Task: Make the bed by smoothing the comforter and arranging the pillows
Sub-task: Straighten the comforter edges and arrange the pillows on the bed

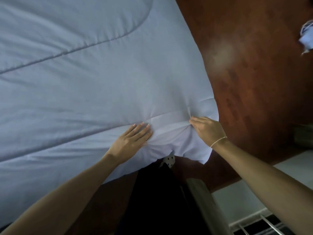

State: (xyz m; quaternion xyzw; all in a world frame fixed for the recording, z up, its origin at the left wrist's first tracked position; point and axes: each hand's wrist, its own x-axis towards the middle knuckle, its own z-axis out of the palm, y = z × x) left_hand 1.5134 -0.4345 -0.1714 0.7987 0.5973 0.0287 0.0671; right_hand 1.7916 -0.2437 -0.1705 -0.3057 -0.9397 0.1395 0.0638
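One pale blue comforter [81,78] covers most of the view, its near corner hanging over the reddish wood floor [254,73]. At that corner the left hand [131,141] presses flat, fingers straight and together, while the right hand [207,129] pinches a bunched fold. A thin bracelet [218,141] circles the right wrist.

Dim, soft light with a bluish cast; a hazy pale glare patch sits on the wooden floor [223,53] toward one o'clock. Deep shadow fills six o'clock, and wide-angle distortion bends and blurs the edges, worst at three o'clock.
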